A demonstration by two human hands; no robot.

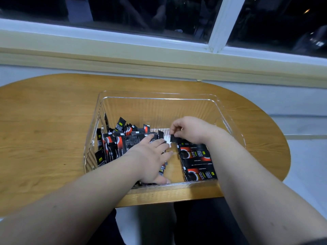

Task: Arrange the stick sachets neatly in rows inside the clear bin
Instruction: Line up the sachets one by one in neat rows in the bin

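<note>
Sachet (174,138) in hand: the right grip (187,130) pinches one black stick by its end between thumb and curled fingers, around the middle of the bin, just past the far end of the laid row. The rest of that stick is hidden under the hand, so I cannot tell how it lies. The left grip (150,156) holds nothing. Its fingers are straight and the palm is flat on the loose pile, at the pile's edge toward the bin's middle.

Row (196,161): sticks lie flat, side by side, labels up, in the bin's near-right corner, running from the near wall toward the middle. Pile (118,140): many sticks jumbled, some on end, against the bin's left wall. A gap of bin floor shows between the two. The bin (159,94) sits on the wooden counter (44,129).

Step in hand, as I judge it: adding the pinched stick to the row's far end. To do it well:
- Turn it parallel to its neighbours, label up, ends flush with theirs.
- Lower it flat until it touches the last stick, with no overlap.
- Press the left palm on the pile so nothing slides into the gap.

Risk: the sticks look slick, and a nudge may skew the row.
</note>
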